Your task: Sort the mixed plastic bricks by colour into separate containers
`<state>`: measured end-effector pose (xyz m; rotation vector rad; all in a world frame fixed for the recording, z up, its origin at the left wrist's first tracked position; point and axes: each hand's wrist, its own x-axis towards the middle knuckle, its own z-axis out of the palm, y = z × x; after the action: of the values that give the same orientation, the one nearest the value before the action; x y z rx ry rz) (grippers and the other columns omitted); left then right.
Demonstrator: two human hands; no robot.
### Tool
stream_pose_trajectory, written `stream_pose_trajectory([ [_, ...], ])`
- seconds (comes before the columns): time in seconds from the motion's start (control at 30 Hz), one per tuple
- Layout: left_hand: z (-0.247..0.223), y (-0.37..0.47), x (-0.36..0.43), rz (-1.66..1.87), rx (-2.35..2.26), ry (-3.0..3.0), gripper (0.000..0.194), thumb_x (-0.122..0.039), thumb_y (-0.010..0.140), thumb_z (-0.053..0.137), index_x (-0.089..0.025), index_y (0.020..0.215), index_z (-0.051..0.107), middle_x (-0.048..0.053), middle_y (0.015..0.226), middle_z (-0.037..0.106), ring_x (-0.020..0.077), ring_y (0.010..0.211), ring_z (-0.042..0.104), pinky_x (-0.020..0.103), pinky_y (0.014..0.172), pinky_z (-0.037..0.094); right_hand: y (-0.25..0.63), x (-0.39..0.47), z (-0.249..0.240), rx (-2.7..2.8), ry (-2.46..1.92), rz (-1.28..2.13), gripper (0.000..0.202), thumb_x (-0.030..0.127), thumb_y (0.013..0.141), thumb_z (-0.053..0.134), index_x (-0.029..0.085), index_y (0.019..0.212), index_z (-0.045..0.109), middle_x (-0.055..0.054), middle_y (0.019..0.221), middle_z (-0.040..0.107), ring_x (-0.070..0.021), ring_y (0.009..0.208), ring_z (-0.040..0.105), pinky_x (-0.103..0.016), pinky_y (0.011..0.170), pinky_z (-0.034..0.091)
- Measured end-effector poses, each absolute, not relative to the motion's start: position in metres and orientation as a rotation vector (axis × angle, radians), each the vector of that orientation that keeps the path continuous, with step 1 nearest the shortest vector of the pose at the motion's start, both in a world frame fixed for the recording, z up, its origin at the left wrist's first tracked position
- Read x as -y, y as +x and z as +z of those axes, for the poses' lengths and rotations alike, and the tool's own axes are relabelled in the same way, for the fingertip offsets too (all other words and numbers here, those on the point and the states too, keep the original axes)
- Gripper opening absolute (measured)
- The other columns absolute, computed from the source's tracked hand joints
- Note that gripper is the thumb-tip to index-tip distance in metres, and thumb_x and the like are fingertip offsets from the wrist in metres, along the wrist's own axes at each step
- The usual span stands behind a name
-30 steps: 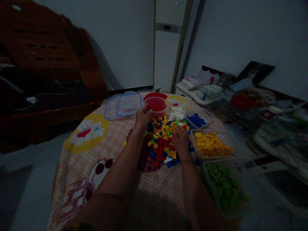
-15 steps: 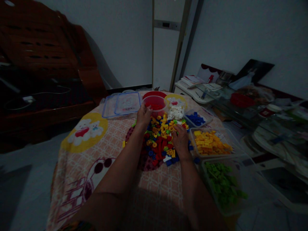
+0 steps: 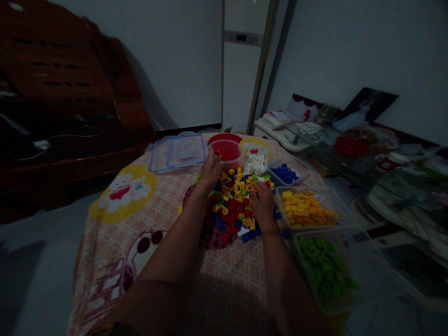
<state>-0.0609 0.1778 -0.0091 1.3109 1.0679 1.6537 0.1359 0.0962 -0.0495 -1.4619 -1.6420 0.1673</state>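
A mixed pile of coloured blocks (image 3: 234, 210) lies mid-table. My left hand (image 3: 211, 169) is at the near left edge of a round tub (image 3: 231, 159) with red pieces, its fingers apart and nothing visible in them. On the pile's right side rests my right hand (image 3: 262, 200), fingers curled down among yellow blocks; what they hold, if anything, is hidden. White blocks (image 3: 256, 164) sit behind the pile. To the right stand clear boxes of blue blocks (image 3: 285, 173), yellow blocks (image 3: 306, 207) and green blocks (image 3: 325, 268).
Two blue-rimmed clear lids (image 3: 178, 151) lie at the back left of the patterned tablecloth (image 3: 147, 205). A cluttered glass side table (image 3: 325, 149) stands to the right. A wooden bench (image 3: 70, 93) is at the left.
My left hand has lifted slightly and its fingers have spread at the round tub. The right hand has hardly moved among the blocks.
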Motion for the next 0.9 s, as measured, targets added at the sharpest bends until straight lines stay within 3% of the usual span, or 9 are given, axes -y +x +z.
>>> stream_pose_trajectory([
  [0.1, -0.008, -0.062, -0.176, 1.61, -1.072, 1.308, 0.084, -0.02, 0.078, 0.065, -0.027, 0.157, 0.038, 0.012, 0.164, 0.035, 0.0326, 0.14, 0.05, 0.054, 0.115, 0.04, 0.136, -0.097, -0.051, 1.642, -1.464, 0.149, 0.03, 0.017, 0.088, 0.052, 0.016, 0.105, 0.076, -0.016, 0.122, 0.071, -0.0287, 0.117, 0.062, -0.047, 0.108, 0.044],
  [0.23, 0.004, -0.062, -0.165, 1.559, -1.049, 1.39, 0.074, -0.026, 0.073, 0.071, -0.022, 0.145, 0.055, 0.014, 0.151, 0.053, 0.0318, 0.129, 0.06, 0.049, 0.105, 0.05, 0.137, -0.099, -0.054, 1.629, -1.453, 0.13, 0.031, 0.017, 0.088, 0.05, 0.017, 0.105, 0.076, -0.015, 0.12, 0.072, -0.0274, 0.116, 0.063, -0.047, 0.109, 0.045],
  [0.37, 0.021, -0.058, -0.149, 1.262, -1.028, 1.538, 0.044, -0.035, 0.072, 0.074, -0.014, 0.111, 0.074, 0.012, 0.103, 0.077, 0.025, 0.088, 0.073, 0.038, 0.08, 0.06, 0.141, -0.1, -0.053, 1.601, -1.393, 0.193, 0.037, 0.014, 0.087, 0.044, 0.015, 0.105, 0.077, -0.016, 0.116, 0.074, -0.0267, 0.113, 0.065, -0.046, 0.108, 0.047],
  [0.43, 0.028, -0.055, -0.14, 1.036, -1.026, 1.635, 0.03, -0.036, 0.074, 0.072, -0.014, 0.093, 0.077, 0.008, 0.077, 0.075, 0.0202, 0.066, 0.069, 0.031, 0.065, 0.057, 0.143, -0.1, -0.05, 1.57, -1.367, 0.215, 0.041, 0.013, 0.086, 0.041, 0.014, 0.105, 0.077, -0.016, 0.114, 0.075, -0.026, 0.112, 0.067, -0.046, 0.108, 0.048],
  [0.5, 0.032, -0.049, -0.133, 0.823, -1.036, 1.781, 0.019, -0.032, 0.073, 0.072, -0.016, 0.08, 0.077, 0.004, 0.064, 0.07, 0.0173, 0.056, 0.064, 0.027, 0.058, 0.051, 0.145, -0.099, -0.047, 1.523, -1.366, 0.213, 0.044, 0.012, 0.086, 0.038, 0.014, 0.107, 0.077, -0.015, 0.114, 0.076, -0.0246, 0.112, 0.068, -0.043, 0.108, 0.049],
  [0.63, 0.038, -0.032, -0.123, 0.42, -1.121, 2.17, 0.006, -0.023, 0.067, 0.076, -0.02, 0.072, 0.077, 0.002, 0.067, 0.073, 0.0177, 0.063, 0.066, 0.024, 0.062, 0.047, 0.147, -0.097, -0.045, 1.464, -1.379, 0.208, 0.046, 0.013, 0.084, 0.038, 0.015, 0.107, 0.078, -0.012, 0.11, 0.077, -0.023, 0.109, 0.069, -0.04, 0.104, 0.052],
  [0.77, 0.04, -0.013, -0.115, 0.1, -1.299, 2.454, 0.02, -0.028, 0.068, 0.078, -0.022, 0.087, 0.079, 0.005, 0.085, 0.077, 0.0215, 0.081, 0.07, 0.026, 0.068, 0.047, 0.147, -0.097, -0.044, 1.455, -1.361, 0.233, 0.046, 0.013, 0.083, 0.039, 0.015, 0.107, 0.078, -0.011, 0.108, 0.078, -0.0229, 0.108, 0.069, -0.04, 0.104, 0.051],
  [0.9, 0.038, -0.002, -0.11, 0.054, -1.376, 2.522, 0.019, -0.028, 0.073, 0.073, -0.022, 0.09, 0.079, 0.007, 0.089, 0.077, 0.0241, 0.086, 0.071, 0.027, 0.068, 0.047, 0.146, -0.097, -0.042, 1.444, -1.394, 0.268, 0.046, 0.013, 0.082, 0.039, 0.012, 0.107, 0.078, -0.015, 0.113, 0.077, -0.0249, 0.11, 0.069, -0.042, 0.107, 0.049],
])
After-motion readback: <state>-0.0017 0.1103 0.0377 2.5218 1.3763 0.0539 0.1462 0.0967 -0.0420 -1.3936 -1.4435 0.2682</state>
